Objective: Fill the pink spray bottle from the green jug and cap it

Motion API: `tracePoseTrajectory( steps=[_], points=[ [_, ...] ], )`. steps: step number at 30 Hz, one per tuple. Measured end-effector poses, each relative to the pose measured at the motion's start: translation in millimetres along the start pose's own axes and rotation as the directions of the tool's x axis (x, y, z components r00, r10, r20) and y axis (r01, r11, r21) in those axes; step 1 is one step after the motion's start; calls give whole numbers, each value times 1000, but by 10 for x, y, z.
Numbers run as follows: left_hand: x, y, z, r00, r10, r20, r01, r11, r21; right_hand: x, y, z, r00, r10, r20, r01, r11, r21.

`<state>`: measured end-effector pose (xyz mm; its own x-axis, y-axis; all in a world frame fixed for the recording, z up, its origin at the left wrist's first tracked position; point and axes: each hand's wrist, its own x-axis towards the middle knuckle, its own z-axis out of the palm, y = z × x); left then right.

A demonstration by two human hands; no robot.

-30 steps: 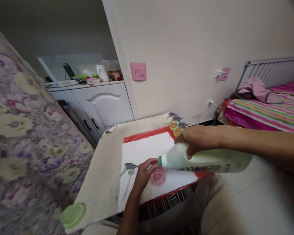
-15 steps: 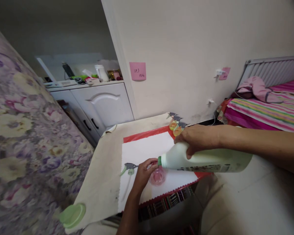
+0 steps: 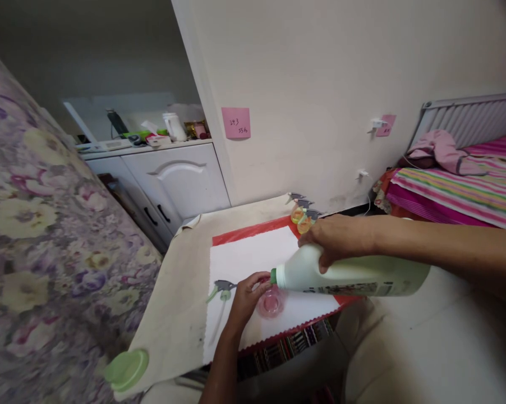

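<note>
My right hand [image 3: 339, 238] grips a large pale green bottle [image 3: 358, 276] tipped on its side, its green neck pointing left over a small clear pink bottle [image 3: 271, 303]. My left hand [image 3: 247, 297] is closed round that pink bottle, holding it upright on a white sheet [image 3: 253, 258]. A grey and green spray head with its tube [image 3: 220, 293] lies on the sheet just left of my left hand.
The sheet lies on a red mat over a beige-covered low table [image 3: 181, 292]. Two small orange spray bottles [image 3: 302, 216] stand at its far edge. A green cap [image 3: 125, 369] sits at the near left corner. Floral fabric is left, a white cabinet behind, a striped bed right.
</note>
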<state>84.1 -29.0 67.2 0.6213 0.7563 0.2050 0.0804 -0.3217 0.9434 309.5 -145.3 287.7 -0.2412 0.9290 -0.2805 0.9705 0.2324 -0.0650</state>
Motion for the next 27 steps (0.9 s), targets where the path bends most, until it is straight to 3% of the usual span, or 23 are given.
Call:
tracePoseTrajectory(
  steps=[12, 27],
  points=[
    [-7, 2, 13, 1000, -13, 9, 13, 1000, -3, -13, -25, 23, 998, -10, -61, 9, 1000, -26],
    [14, -73, 29, 1000, 9, 15, -8, 1000, -18, -110, -13, 85, 997, 78, -15, -78, 997, 28]
  ],
)
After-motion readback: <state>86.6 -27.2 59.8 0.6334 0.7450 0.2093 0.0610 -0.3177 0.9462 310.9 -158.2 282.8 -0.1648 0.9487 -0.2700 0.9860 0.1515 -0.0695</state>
